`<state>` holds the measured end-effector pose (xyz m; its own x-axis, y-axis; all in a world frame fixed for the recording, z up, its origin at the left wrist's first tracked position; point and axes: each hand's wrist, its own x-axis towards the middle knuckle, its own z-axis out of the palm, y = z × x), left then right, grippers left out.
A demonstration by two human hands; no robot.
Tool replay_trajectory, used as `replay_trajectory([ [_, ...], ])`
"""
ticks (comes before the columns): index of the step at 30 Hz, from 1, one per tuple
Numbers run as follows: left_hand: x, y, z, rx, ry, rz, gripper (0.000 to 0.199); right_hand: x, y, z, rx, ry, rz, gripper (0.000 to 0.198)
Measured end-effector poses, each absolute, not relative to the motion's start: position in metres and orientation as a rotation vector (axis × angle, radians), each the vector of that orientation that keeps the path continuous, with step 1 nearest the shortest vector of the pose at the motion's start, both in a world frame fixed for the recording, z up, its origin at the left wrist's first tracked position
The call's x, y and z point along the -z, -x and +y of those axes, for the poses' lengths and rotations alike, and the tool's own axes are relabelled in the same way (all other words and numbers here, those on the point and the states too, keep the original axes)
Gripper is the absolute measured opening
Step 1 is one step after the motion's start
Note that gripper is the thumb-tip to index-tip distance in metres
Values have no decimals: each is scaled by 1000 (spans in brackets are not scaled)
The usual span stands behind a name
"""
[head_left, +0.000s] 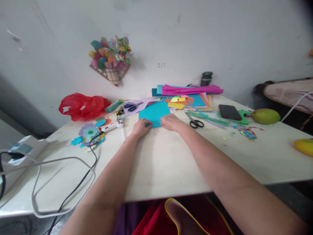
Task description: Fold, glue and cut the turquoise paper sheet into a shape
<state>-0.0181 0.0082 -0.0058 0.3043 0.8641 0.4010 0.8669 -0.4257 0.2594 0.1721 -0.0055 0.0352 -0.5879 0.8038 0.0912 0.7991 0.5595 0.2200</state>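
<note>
A sheet of blue paper (pixel 154 112) lies on the white table (pixel 166 163) in front of me. My left hand (pixel 142 127) has its fingers closed at the sheet's near left corner. At the near right corner, my right hand (pixel 171 122) is closed on the paper's edge. Scissors with black handles (pixel 196 123) rest just right of my right hand. Left of my left hand lies a white glue gun (pixel 112 126). Dark blue scissors (pixel 132 106) sit on lilac paper (pixel 144 103) beyond it.
Paper flowers (pixel 90 133) and a red plastic bag (pixel 83 106) are on the left, near looping cables (pixel 73 158) and a power strip (pixel 29 147). Stacked coloured paper (pixel 193 89) lies at the back. A phone (pixel 229 112), green sticks (pixel 210 118) and a mango (pixel 265 116) are on the right.
</note>
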Motion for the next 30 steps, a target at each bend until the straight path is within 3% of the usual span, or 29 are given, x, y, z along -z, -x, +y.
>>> replay_trajectory([
  [10, 4, 24, 6, 812, 2641, -1595, 26, -36, -176, -7, -345, -1411, 2772, 26],
  [19, -1, 18, 1, 835, 2649, -1315, 12, -38, -181, -7, -280, -1427, 2817, 25],
  [30, -1, 15, 5, 620, 2633, -1240, 14, -37, -183, -7, -212, -1522, 2852, 23],
])
